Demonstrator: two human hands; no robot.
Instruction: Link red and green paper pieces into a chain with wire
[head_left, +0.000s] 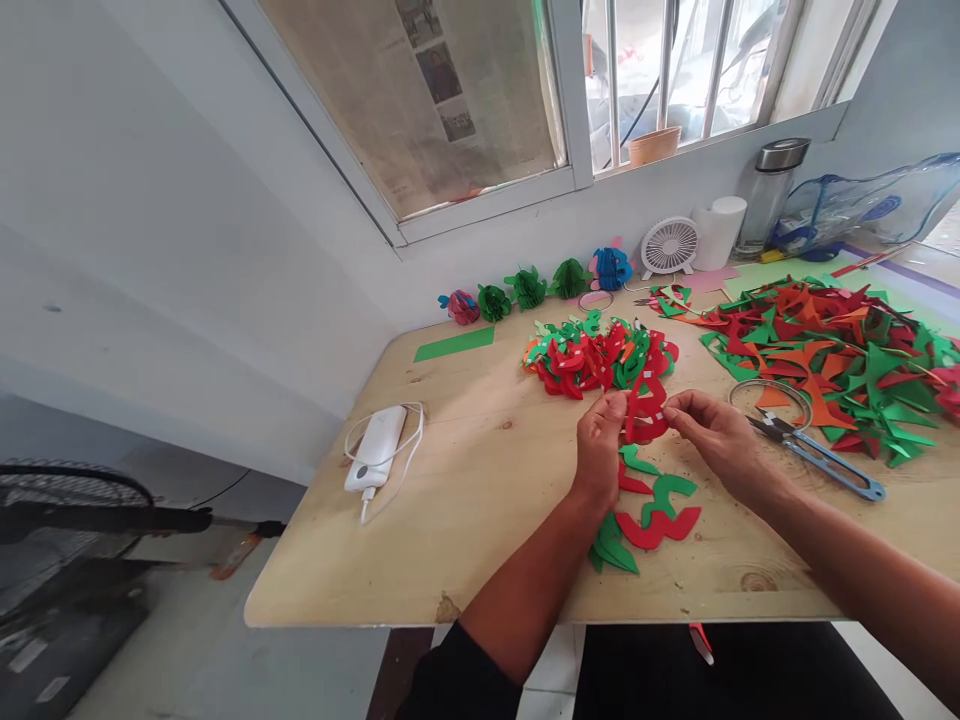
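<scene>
Evidently both hands are at work right of centre, over the worktop [480, 510]. Between them, held just above it, is a red paper cut-out [645, 430]. The left hand [598, 440] pinches its left edge, thumb against curled fingers; the right hand [709, 428] has thumb and forefinger nearly closed on its right edge.

Directly behind lies a pile of red and green cut-outs [585, 362]. Loose pieces [664, 528] spread below the hands, partly hidden by the left forearm. Crowding the right side are a large heap of scraps [814, 350], a tape roll [766, 383] and blue-handled snips [829, 462], these last two just beside the right hand. Along the wall stand folded paper ornaments [528, 288], a small fan [670, 246] and a bottle [757, 210]. At centre left rests a white power bank [379, 448] with its cable; a green strip [454, 344] lies above it.
</scene>
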